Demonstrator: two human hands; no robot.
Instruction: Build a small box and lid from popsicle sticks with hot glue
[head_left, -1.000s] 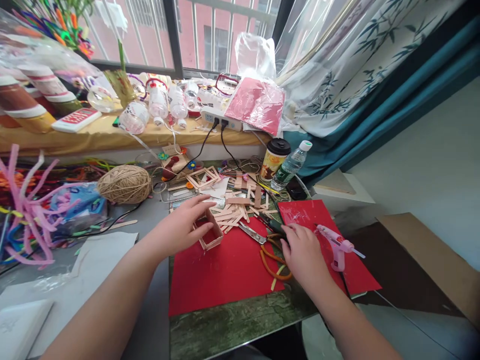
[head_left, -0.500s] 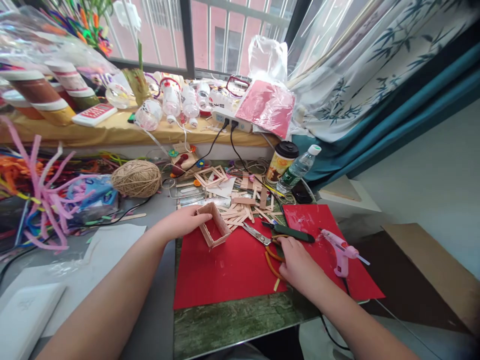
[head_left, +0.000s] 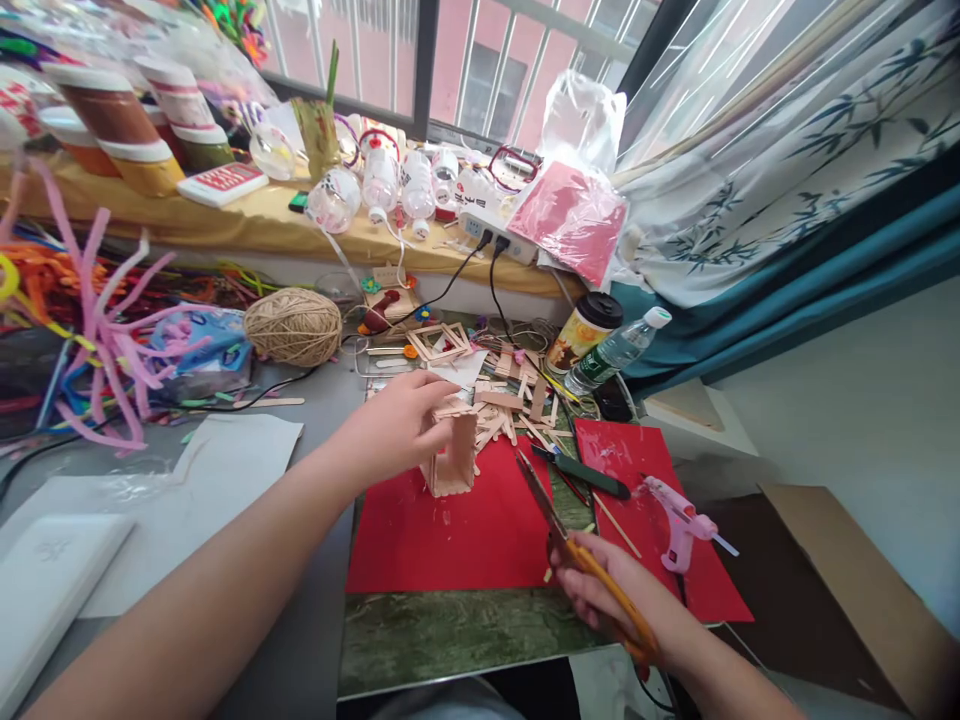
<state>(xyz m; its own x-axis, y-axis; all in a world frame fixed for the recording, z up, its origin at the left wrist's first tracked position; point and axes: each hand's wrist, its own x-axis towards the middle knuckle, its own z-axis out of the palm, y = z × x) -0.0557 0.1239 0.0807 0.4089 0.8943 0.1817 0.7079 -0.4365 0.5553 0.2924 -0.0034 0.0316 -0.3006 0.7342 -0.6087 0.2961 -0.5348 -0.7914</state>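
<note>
A small open box frame made of wooden craft sticks (head_left: 466,450) is gripped by my left hand (head_left: 401,425), with the thumb and fingers on its left and upper sides. It is tilted above a red sheet (head_left: 442,550). My right hand (head_left: 600,585) is closed around a pair of scissors with orange handles (head_left: 604,580). The blades point up and to the left, toward the box frame but apart from it. Loose craft sticks (head_left: 491,425) lie heaped just behind the frame.
A pink glue gun (head_left: 681,525) lies on a second red sheet (head_left: 720,590) at right, near a dark green-handled tool (head_left: 589,473). A water bottle (head_left: 619,350) and a lidded cup (head_left: 585,333) stand behind. A twine ball (head_left: 294,326) and white paper (head_left: 247,455) are at left.
My right hand has lifted the scissors off the red sheet and drawn them nearer to me. My left hand has turned the box frame and shifted its grip. The view has also shifted.
</note>
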